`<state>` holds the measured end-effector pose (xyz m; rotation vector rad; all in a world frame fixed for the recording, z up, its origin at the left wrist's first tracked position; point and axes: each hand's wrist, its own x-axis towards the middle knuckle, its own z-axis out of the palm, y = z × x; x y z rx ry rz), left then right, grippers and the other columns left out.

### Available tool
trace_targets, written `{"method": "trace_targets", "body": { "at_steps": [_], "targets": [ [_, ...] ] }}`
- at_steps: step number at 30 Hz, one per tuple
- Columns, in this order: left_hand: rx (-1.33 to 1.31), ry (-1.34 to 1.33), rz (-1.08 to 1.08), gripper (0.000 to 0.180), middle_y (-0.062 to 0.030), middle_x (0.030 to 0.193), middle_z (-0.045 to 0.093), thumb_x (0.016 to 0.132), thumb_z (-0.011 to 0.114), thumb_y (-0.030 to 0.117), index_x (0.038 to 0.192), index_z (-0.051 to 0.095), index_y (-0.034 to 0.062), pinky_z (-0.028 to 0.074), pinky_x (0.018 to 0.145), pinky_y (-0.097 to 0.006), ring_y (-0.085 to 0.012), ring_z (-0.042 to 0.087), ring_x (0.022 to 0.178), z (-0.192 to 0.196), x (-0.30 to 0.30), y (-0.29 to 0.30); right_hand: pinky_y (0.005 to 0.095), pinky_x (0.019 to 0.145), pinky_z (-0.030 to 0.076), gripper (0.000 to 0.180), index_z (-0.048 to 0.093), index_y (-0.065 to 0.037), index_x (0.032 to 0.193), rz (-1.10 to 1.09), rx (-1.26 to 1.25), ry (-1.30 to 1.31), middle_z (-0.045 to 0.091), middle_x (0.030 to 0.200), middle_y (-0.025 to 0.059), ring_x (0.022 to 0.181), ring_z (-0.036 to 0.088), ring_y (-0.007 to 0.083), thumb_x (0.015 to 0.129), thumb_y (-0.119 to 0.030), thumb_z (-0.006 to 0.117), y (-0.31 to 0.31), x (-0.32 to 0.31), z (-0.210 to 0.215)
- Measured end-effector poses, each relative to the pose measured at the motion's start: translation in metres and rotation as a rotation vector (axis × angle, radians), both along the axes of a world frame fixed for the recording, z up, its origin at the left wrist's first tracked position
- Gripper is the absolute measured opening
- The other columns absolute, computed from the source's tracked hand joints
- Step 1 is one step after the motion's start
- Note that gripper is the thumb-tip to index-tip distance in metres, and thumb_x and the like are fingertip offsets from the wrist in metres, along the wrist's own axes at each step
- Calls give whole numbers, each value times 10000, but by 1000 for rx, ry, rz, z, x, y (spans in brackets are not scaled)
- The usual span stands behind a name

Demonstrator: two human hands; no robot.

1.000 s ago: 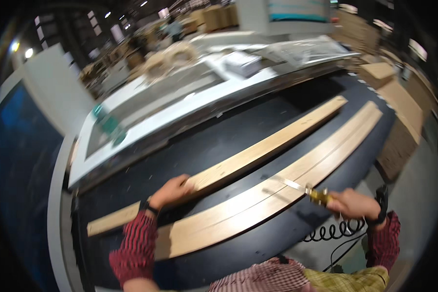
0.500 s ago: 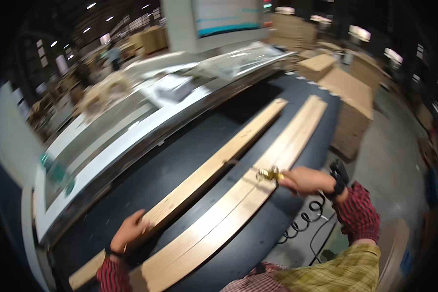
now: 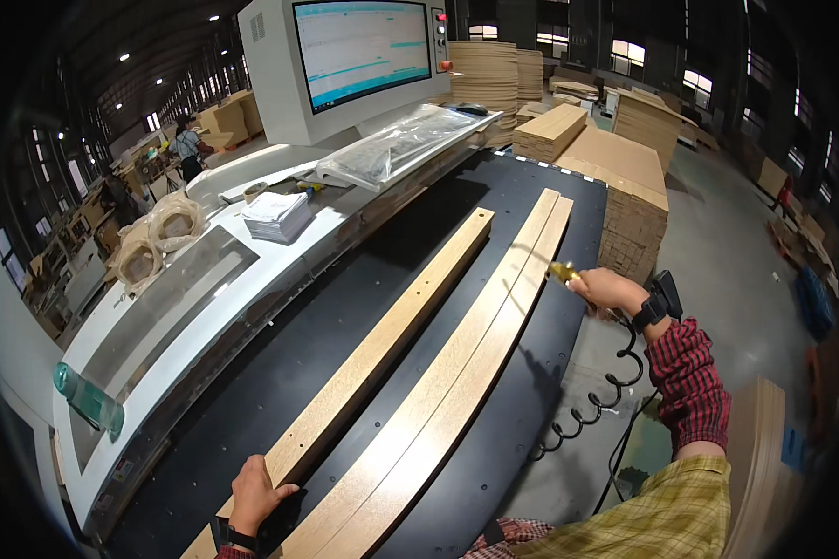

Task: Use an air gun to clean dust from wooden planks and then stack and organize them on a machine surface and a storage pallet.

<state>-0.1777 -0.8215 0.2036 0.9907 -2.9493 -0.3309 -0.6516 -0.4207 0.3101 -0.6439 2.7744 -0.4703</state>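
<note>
Wooden bar (image 3: 364, 359), one, lying on the black table (image 3: 494, 456) between the white machine frame and a pair of flat planks (image 3: 443, 377). Near end: left hand (image 3: 254, 494) laid over it, thumb along its right side; whether the fingers squeeze or merely rest, I cannot tell from here. Right hand (image 3: 611, 291): closed round a brass air gun (image 3: 561, 271), held above the planks' far half, a black coiled hose (image 3: 617, 380) hanging below. Handling, by my estimate: stiff, moderately weighty for its length, dry and not slippery, hard to break though its edges could dent; I would take it across the narrow width, near mid-length for balance, at an end only for sliding. Appearance: pale yellow-brown, straight-grained, square-edged, thicker than the planks, a few small dark holes in the top face. Beyond, on the machine side: green bottle (image 3: 89, 399), paper stack (image 3: 277, 219), plastic-covered keyboard (image 3: 405, 144), lit monitor (image 3: 364, 51). Past the table's far end, I list stacked boards (image 3: 629, 228).
</note>
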Motion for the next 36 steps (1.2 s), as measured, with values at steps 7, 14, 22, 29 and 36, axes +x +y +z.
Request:
{"method": "trace_targets", "body": {
  "at_steps": [7, 14, 22, 29, 36],
  "targets": [
    [-5, 121, 36, 563, -168, 814, 531, 626, 784, 409, 835, 464, -5, 429, 693, -410, -352, 545, 815, -5, -1, 4, 390, 600, 522, 534, 604, 42, 669, 48, 74, 86, 623, 576, 140, 557, 647, 275, 948, -332, 346, -17, -23, -5],
    [-11, 112, 25, 545, -169, 834, 532, 628, 774, 385, 856, 480, -14, 428, 701, -420, -354, 542, 823, -6, -2, 4, 374, 539, 527, 529, 613, 43, 737, 44, 87, 7, 631, 621, 138, 530, 638, 251, 953, -351, 333, -25, -19, -4],
    [-8, 100, 54, 588, -164, 911, 545, 602, 808, 358, 938, 505, -16, 437, 734, -408, -343, 549, 890, -6, 1, 6, 360, 562, 533, 551, 620, 40, 760, 171, 198, -144, 634, 609, 137, 533, 643, 238, 962, -376, 320, -19, 3, 4],
    [-57, 134, -4, 750, -160, 1000, 567, 597, 818, 361, 1160, 489, -9, 451, 811, -401, -333, 559, 961, -11, -1, 6, 329, 477, 525, 497, 546, 30, 841, 317, 116, -325, 640, 657, 111, 544, 647, 210, 973, -395, 326, -22, 32, 16],
    [35, 167, -2, 841, -196, 1146, 560, 648, 754, 448, 1292, 428, 15, 417, 910, -424, -356, 525, 1075, -5, 15, 1, 325, 506, 508, 355, 527, -31, 996, 643, 252, -338, 617, 611, 77, 538, 641, 209, 981, -357, 388, -52, 103, 25]
  ]
}}
